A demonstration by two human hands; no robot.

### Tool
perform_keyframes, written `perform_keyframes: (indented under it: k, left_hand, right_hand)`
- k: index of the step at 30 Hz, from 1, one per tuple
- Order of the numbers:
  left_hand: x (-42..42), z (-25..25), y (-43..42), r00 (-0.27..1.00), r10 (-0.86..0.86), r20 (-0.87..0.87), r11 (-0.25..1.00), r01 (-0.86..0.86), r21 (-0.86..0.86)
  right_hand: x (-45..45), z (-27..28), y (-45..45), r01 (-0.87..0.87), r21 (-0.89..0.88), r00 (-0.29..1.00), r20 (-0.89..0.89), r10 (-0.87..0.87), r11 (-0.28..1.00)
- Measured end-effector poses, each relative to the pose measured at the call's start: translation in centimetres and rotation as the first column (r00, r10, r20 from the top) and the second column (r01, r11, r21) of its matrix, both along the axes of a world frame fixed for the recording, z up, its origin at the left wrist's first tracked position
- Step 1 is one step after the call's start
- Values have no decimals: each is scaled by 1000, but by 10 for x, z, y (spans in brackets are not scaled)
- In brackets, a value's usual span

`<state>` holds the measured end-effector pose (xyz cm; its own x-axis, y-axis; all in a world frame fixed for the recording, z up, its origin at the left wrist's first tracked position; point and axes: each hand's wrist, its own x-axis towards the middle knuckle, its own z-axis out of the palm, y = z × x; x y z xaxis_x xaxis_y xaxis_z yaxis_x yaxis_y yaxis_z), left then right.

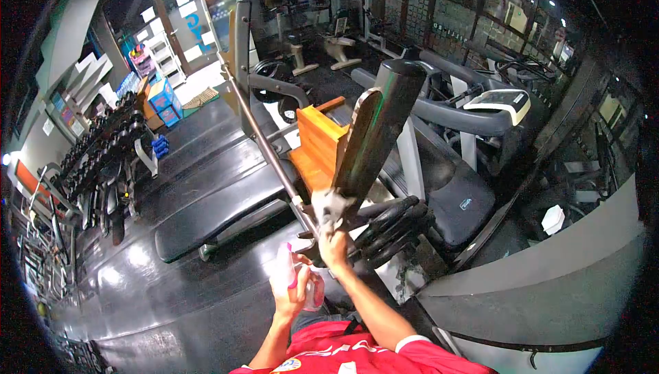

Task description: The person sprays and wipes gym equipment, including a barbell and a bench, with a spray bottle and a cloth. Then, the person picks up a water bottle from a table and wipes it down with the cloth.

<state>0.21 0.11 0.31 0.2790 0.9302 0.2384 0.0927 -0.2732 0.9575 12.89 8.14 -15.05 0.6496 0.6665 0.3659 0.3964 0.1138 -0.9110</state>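
Observation:
My left hand [291,296] is closed around a spray bottle [315,291] with a pink and white trigger head, held low in front of my red shirt. In my right hand [335,247] is a pale cloth [332,204], gripped in closed fingers. The cloth touches the lower end of a tall black padded upright [379,123], whose surface looks worn along one edge. A long metal barbell [259,133] runs just left of the cloth. Black weight plates [395,230] hang to the right of my right hand.
A flat black bench [223,219] lies to the left, and an orange wooden box [320,142] stands behind the upright. Treadmill [498,106] at right. Dumbbell racks [103,154] line the left side. A curved grey wall [528,271] is close on my right.

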Motion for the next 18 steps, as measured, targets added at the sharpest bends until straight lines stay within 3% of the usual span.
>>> perform_keyframes:
  k: [1,3,5,6,7,8,9,10,11,12,13,14,15,16,17,18]
  left_hand:
    - [0,-3,2,1000,-6,0,1000,6,1]
    - [-1,-10,5,994,40,-103,973,-15,229]
    - [1,0,2,997,8,-75,989,3,150]
    - [2,4,2,999,-16,-39,997,19,76]
    - [3,6,1,999,-19,-39,997,22,78]
    - [3,6,1,999,-12,-32,997,14,76]
    - [3,6,1,1000,-3,-25,997,4,73]
    - [3,3,1,1000,-3,-26,997,5,73]
    - [2,-1,2,1000,-5,2,999,5,43]
    - [1,-4,2,1000,-6,30,1000,6,13]
    - [0,-2,2,1000,-8,28,1000,7,13]
    - [1,1,1,1000,-3,-8,1000,3,28]
    - [1,4,1,999,3,-42,999,-1,45]
    - [1,4,1,999,5,-42,999,-3,44]
    - [0,5,2,999,-6,-42,1000,7,19]
    - [0,6,2,999,-18,-42,1000,18,-5]
  right_hand:
    - [-9,4,-18,-89,-148,991,-107,74,985]
    - [-3,-9,-26,-110,-152,981,144,132,982]
    - [10,12,-25,-38,-328,999,16,46,944]
    - [24,51,-31,-163,-338,974,-203,98,927]
    - [24,47,-25,60,-172,987,-137,-84,983]
    - [36,44,-22,38,-44,973,-226,-47,998]
    - [46,18,-15,109,-104,992,-49,-115,989]
    - [56,85,-33,131,-359,958,287,-24,924]
    - [69,67,-14,261,195,821,470,-323,946]
    - [70,94,-15,345,156,838,393,-379,925]
    - [88,121,-9,283,282,862,344,-372,917]
    - [103,143,-5,402,277,694,530,-488,873]
    - [96,211,-13,285,285,942,91,-322,915]
    - [115,223,3,122,516,988,23,-156,848]
    - [141,203,24,84,314,887,410,-215,946]
    - [137,245,26,-117,444,929,365,-60,888]
